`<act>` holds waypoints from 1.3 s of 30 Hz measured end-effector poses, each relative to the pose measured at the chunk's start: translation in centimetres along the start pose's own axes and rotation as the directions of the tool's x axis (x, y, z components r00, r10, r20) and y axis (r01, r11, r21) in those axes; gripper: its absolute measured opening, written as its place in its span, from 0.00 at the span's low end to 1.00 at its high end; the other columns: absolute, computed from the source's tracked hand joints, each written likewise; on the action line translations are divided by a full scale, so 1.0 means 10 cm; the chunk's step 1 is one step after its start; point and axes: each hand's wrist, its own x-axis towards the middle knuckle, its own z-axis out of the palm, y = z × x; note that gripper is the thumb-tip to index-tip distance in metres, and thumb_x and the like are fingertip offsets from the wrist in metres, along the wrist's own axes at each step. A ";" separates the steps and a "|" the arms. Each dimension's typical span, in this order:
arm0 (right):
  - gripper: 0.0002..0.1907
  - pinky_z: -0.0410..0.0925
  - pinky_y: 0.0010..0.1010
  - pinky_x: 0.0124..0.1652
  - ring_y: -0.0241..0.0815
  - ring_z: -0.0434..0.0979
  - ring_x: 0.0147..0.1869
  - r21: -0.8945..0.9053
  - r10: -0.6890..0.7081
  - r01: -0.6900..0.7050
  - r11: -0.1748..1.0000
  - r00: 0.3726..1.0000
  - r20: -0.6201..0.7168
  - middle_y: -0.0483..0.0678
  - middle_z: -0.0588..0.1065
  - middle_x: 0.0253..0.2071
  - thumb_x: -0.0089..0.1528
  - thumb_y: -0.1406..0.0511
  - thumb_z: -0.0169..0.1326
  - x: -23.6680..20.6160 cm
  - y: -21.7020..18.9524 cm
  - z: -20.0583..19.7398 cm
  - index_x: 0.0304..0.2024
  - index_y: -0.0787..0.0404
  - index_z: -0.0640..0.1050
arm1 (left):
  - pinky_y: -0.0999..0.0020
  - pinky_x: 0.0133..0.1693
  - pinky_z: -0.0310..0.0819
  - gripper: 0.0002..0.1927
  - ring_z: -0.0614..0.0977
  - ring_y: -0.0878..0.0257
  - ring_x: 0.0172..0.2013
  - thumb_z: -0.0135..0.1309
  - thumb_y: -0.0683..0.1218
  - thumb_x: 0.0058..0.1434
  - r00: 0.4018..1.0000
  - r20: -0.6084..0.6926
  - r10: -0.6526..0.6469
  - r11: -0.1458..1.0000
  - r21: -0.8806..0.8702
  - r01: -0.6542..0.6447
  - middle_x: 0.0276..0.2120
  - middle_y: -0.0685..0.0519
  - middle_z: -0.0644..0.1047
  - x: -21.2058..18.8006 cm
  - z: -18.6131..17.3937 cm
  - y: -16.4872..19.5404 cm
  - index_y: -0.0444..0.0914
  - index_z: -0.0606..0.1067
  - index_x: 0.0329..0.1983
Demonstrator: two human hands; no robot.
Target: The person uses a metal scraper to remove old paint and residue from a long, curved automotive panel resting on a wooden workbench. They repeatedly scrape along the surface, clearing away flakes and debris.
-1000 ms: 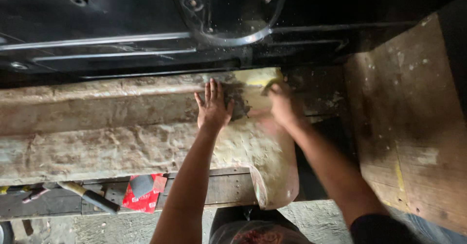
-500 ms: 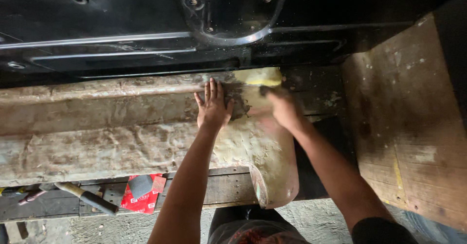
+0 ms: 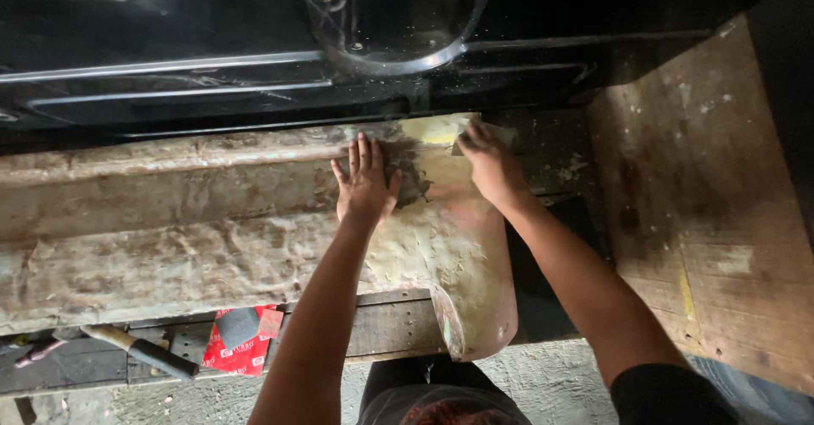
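Right hand (image 3: pixel 490 166) pinches a thin scraper (image 3: pixel 480 136) spreading yellow filler (image 3: pixel 430 128) at the long moulded tan panel's (image 3: pixel 170 247) top edge; left hand (image 3: pixel 366 186), fingers spread, presses flat beside it; smoothing probably needs steady pressure.

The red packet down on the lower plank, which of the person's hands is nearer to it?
Left. The left hand lies flat on the putty-coated panel, above and right of the red packet. The right hand is farther right, by the yellow patch.

Your left hand (image 3: pixel 366 186) lies flat, fingers spread, on the filler-coated panel (image 3: pixel 212 247). Your right hand (image 3: pixel 490 164) presses a small scraper (image 3: pixel 479 137) into pale yellow putty (image 3: pixel 431 130) at the panel's top edge. A red packet (image 3: pixel 242 350) lies below on the wooden plank (image 3: pixel 390 327).
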 end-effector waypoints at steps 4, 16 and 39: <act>0.31 0.58 0.40 0.68 0.58 0.58 0.76 -0.011 0.098 -0.098 0.995 0.995 0.004 0.61 0.62 0.73 0.56 0.81 0.46 -0.06 -0.15 0.04 0.63 0.66 0.75 | 0.36 0.71 0.32 0.43 0.40 0.51 0.77 0.36 0.65 0.69 1.000 -0.015 -0.008 1.000 -0.005 0.008 0.79 0.46 0.39 0.00 0.02 0.02 0.38 0.44 0.79; 0.27 0.55 0.41 0.73 0.54 0.61 0.77 -0.017 -0.270 0.272 0.962 0.958 0.095 0.50 0.64 0.75 0.62 0.78 0.47 0.26 -0.04 0.17 0.63 0.58 0.77 | 0.34 0.70 0.33 0.43 0.42 0.51 0.77 0.40 0.61 0.68 0.998 -0.062 0.008 0.997 -0.070 -0.012 0.79 0.47 0.41 0.00 0.07 -0.05 0.38 0.45 0.79; 0.33 0.70 0.44 0.46 0.49 0.74 0.46 -0.231 -0.179 0.184 0.955 0.983 0.041 0.53 0.74 0.43 0.54 0.44 0.67 0.54 0.11 0.53 0.43 0.63 0.75 | 0.35 0.70 0.32 0.42 0.41 0.50 0.77 0.37 0.62 0.69 1.000 -0.015 0.003 0.999 -0.048 -0.004 0.78 0.45 0.39 -0.09 0.20 0.03 0.37 0.42 0.78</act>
